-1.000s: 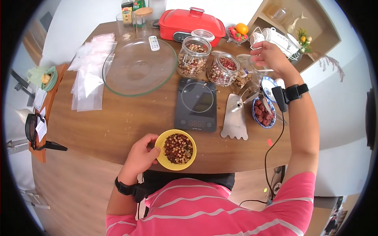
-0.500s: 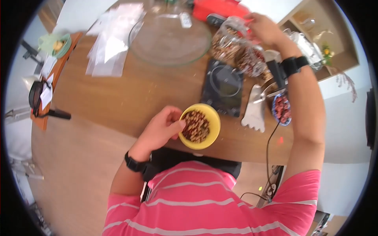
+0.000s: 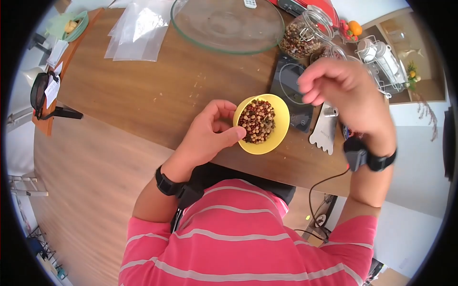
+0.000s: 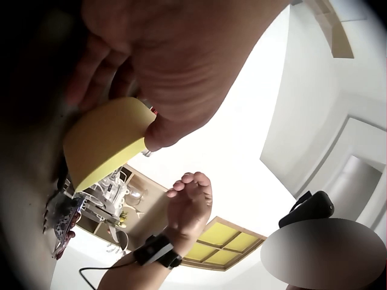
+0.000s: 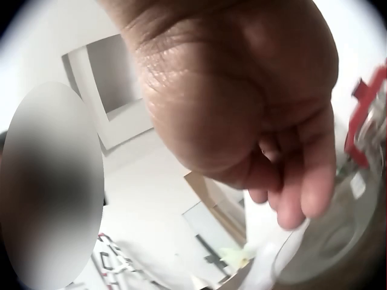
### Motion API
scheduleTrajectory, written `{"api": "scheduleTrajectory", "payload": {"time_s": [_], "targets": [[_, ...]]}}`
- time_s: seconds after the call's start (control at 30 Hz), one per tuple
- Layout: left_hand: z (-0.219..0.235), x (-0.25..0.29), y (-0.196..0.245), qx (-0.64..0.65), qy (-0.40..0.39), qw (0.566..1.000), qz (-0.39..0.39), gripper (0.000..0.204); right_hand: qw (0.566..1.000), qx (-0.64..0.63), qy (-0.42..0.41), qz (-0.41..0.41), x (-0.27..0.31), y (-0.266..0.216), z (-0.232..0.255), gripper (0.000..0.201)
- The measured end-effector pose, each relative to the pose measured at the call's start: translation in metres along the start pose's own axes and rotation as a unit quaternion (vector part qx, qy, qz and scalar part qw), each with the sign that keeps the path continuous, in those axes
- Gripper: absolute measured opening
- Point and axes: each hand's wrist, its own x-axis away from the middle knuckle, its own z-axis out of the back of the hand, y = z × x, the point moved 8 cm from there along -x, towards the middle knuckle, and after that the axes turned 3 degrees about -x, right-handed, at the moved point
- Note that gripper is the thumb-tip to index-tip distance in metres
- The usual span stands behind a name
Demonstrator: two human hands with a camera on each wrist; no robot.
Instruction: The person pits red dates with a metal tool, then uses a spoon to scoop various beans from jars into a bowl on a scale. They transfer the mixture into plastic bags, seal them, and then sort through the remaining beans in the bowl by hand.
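Observation:
In the head view my left hand (image 3: 205,133) pinches the left rim of a yellow bowl (image 3: 280,128), thumb on the inner side and fingers outside. Small tan and dark-red grains (image 3: 257,121) fill the bowl, heaped toward the thumb, with bare wall showing at the right. The left wrist view catches the bowl (image 4: 106,136) from its outer side. Raised up and to the right of it, my right hand (image 3: 350,90) has loosely bent fingers and holds nothing. It partly covers a black kitchen scale (image 3: 286,78) and a metal scraper (image 3: 325,133) in the head view.
Lidded glass jars of grains, one a clip-top jar (image 3: 299,40), stand at the back right. A large glass dish (image 3: 229,28) and clear plastic bags (image 3: 138,38) lie at the back. A black cable (image 3: 329,176) hangs from the right wrist camera past the table edge.
My right hand has come back from the jars toward me, to above the scale. The left hand keeps hold of the bowl, now tipped more. The head view has shifted.

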Motion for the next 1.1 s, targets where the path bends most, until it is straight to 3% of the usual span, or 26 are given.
{"api": "scheduleTrajectory", "payload": {"time_s": [0.1, 0.17, 0.23, 0.3, 0.37, 0.43, 0.47, 0.67, 0.77, 0.8, 0.83, 0.9, 0.93, 0.97, 1.03, 1.1], "targets": [[-0.001, -0.003, -0.001, -0.009, 0.007, 1.000, 0.022, 0.049, 0.997, 0.080, 0.001, -0.008, 0.005, 0.007, -0.015, 0.026], [0.000, -0.003, -0.003, -0.017, 0.013, 0.999, 0.040, 0.048, 0.999, -0.043, 0.008, -0.002, 0.002, 0.015, -0.008, 0.032], [0.001, -0.001, -0.006, -0.025, 0.004, 0.999, 0.034, 0.048, 0.998, -0.062, 0.005, -0.009, 0.002, 0.014, -0.003, 0.035], [0.000, -0.001, -0.004, -0.029, -0.010, 0.999, 0.010, 0.047, 0.975, -0.217, -0.042, -0.027, 0.005, 0.011, -0.006, 0.037], [-0.001, -0.001, -0.005, -0.073, -0.004, 0.997, 0.018, 0.046, 0.957, -0.286, -0.048, -0.022, 0.002, 0.010, 0.006, 0.037], [-0.002, -0.001, -0.002, -0.071, -0.004, 0.997, 0.003, 0.044, 0.926, -0.375, -0.034, 0.010, -0.013, 0.020, 0.036, 0.033], [-0.002, -0.001, -0.003, -0.072, -0.004, 0.997, 0.015, 0.043, 0.923, -0.384, 0.016, -0.002, -0.021, 0.027, 0.056, 0.029], [0.000, -0.001, -0.007, -0.094, -0.008, 0.995, 0.028, 0.043, 0.915, -0.364, 0.174, -0.023, -0.070, 0.064, 0.150, 0.032], [-0.001, -0.002, -0.009, -0.083, -0.005, 0.996, 0.035, 0.043, 0.918, -0.316, 0.237, -0.034, -0.087, 0.079, 0.170, 0.036], [-0.001, -0.002, -0.008, -0.090, -0.004, 0.995, 0.032, 0.043, 0.923, -0.298, 0.234, -0.065, -0.091, 0.087, 0.170, 0.048], [0.000, -0.002, -0.008, -0.098, 0.000, 0.995, 0.031, 0.043, 0.923, -0.301, 0.231, -0.067, -0.090, 0.084, 0.168, 0.048], [-0.002, -0.003, -0.005, -0.099, 0.000, 0.995, 0.034, 0.044, 0.935, -0.243, 0.230, -0.116, -0.087, 0.081, 0.156, 0.057], [-0.002, -0.001, -0.004, -0.097, -0.001, 0.995, 0.034, 0.044, 0.956, -0.121, 0.257, -0.075, -0.091, 0.087, 0.168, 0.058], [0.000, 0.001, -0.008, -0.098, 0.011, 0.994, 0.056, 0.044, 0.967, -0.049, 0.242, -0.055, -0.098, 0.091, 0.177, 0.046], [-0.002, -0.001, -0.006, -0.061, -0.006, 0.998, 0.022, 0.044, 0.982, -0.088, 0.170, 0.010, -0.077, 0.057, 0.137, 0.032], [-0.001, -0.001, -0.007, -0.063, -0.006, 0.997, 0.040, 0.044, 0.996, -0.074, -0.037, 0.022, -0.036, 0.014, 0.061, 0.022]]}}
